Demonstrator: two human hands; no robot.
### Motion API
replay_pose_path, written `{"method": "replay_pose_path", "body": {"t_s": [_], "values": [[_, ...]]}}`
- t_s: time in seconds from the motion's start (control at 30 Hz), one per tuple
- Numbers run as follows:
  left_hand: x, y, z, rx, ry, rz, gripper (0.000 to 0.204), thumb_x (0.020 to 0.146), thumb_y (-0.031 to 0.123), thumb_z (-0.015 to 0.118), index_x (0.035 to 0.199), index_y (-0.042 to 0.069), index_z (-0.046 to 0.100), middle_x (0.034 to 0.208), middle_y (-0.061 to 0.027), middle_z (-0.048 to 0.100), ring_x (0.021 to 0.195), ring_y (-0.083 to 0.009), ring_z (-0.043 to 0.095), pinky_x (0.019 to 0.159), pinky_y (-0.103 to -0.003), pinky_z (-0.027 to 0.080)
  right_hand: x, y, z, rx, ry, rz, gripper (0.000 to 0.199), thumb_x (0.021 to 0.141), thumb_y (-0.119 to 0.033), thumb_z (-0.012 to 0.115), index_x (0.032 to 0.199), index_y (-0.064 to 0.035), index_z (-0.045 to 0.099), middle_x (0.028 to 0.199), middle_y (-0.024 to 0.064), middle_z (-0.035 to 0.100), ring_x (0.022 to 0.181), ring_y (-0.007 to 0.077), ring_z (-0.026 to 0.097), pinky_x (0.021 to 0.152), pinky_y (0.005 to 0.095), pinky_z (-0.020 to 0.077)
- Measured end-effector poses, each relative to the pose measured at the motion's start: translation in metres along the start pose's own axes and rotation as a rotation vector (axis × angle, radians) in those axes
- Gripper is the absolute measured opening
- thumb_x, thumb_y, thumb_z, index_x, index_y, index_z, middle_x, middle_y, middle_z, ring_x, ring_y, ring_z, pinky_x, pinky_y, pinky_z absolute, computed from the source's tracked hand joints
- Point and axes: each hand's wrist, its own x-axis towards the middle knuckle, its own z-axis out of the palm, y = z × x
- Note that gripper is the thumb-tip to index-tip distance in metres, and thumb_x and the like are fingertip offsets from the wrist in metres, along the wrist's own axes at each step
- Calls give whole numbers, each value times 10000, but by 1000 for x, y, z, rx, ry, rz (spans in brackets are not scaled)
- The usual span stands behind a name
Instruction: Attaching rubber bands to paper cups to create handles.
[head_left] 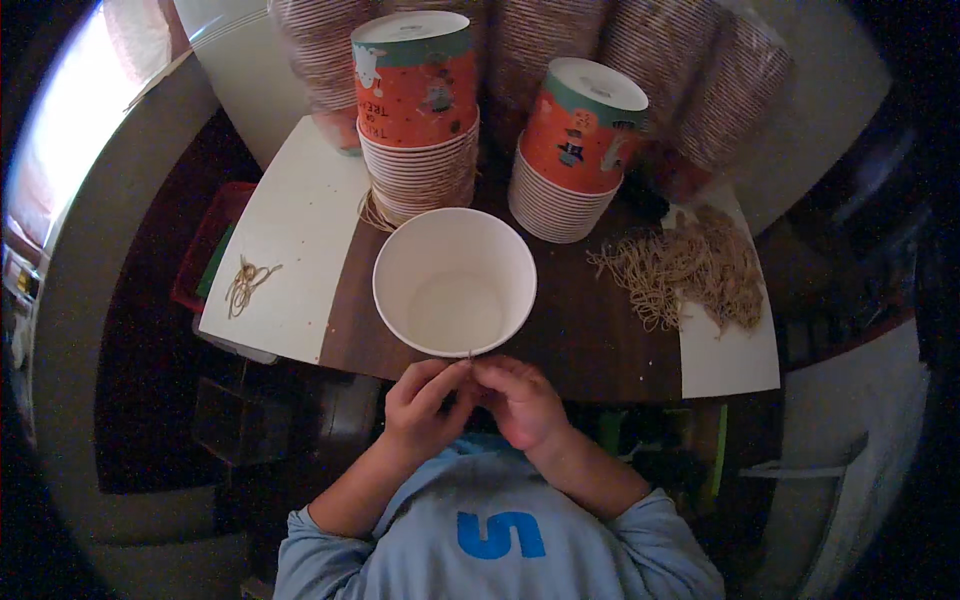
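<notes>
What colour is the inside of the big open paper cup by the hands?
Plain white inside the big open paper cup, seen best in the head view.

A small packing workplace: stacked paper tubs [421, 160], bagged cup sleeves [690, 80] and loose rubber bands [690, 270] crowd a table [600, 330].

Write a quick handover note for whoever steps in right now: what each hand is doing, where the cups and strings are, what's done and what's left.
Left hand and right hand: fingertips pinched together at the near rim of the open white cup, working something thin there; too small to tell exactly what.
Two stacks of printed cups stand behind it, left stack and right stack.
Big pile of tan strings lies to the right; a small bunch of strings lies on the white sheet to the left.
Done: one cup pulled out and set upright.
Left: finishing the rim work; the stacks look untouched.
</notes>
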Motion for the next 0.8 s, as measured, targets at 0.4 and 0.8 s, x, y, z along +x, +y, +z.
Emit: {"method": "replay_pose_path", "body": {"t_s": [0.4,0.8], "values": [[5,-3,-2,-33,19,42,300,655,-52,677,945,12,633,850,-126,622,725,-229,622,622,-299,525,2,0,2,-9,83,7,168,814,-154,604,953,-67,641,885,13,634,785,106,551,726,249,435],[6,0,-6,-63,-21,44,298,650,-10,716,938,19,642,888,-128,622,748,-227,624,630,-303,528,1,2,5,-7,47,-28,188,816,-145,582,972,-55,637,919,37,640,816,120,565,740,253,440]]}}
